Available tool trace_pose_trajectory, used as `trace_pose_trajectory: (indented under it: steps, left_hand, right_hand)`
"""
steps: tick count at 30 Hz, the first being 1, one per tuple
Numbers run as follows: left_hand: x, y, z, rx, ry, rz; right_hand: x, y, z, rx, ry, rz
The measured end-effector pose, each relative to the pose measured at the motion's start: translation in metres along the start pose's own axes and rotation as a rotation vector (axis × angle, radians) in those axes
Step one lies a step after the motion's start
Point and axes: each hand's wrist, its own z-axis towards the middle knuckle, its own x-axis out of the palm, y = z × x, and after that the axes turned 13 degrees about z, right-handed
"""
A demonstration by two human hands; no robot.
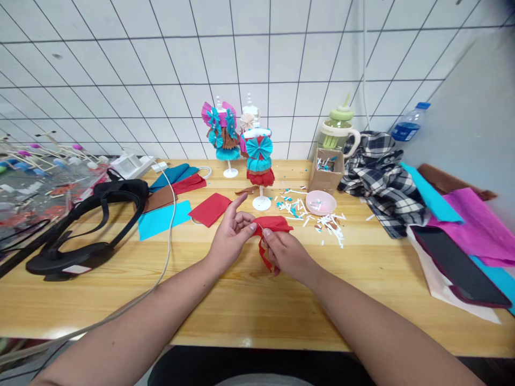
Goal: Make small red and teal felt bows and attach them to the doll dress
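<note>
A piece of red crepe paper is held between my two hands above the wooden table. My left hand pinches its left end between thumb and bent fingers, with the index finger raised. At the paper's lower edge, my right hand has thumb and fingers pressed together on it. A narrow red strip hangs down between the hands. Just behind stands a small dress form in blue and red paper. A flat red sheet lies to the left.
White and blue scraps surround a pink bowl. Behind are a cardboard box, a green-lidded cup and another dress form. A black headset and cable lie left; plaid cloth and a phone lie right.
</note>
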Motion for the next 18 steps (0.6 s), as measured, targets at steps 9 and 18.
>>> trace_pose_trajectory:
  steps: [9, 18]
  left_hand:
    - [-0.0026, 0.0037, 0.0012, 0.009, 0.010, -0.056]
    - [-0.0025, 0.0030, 0.0009, 0.020, -0.003, -0.056]
  right_hand:
    - [-0.0016, -0.0033, 0.0023, -0.017, -0.003, -0.045]
    - [-0.0008, -0.0027, 0.0003, -0.009, 0.005, -0.049]
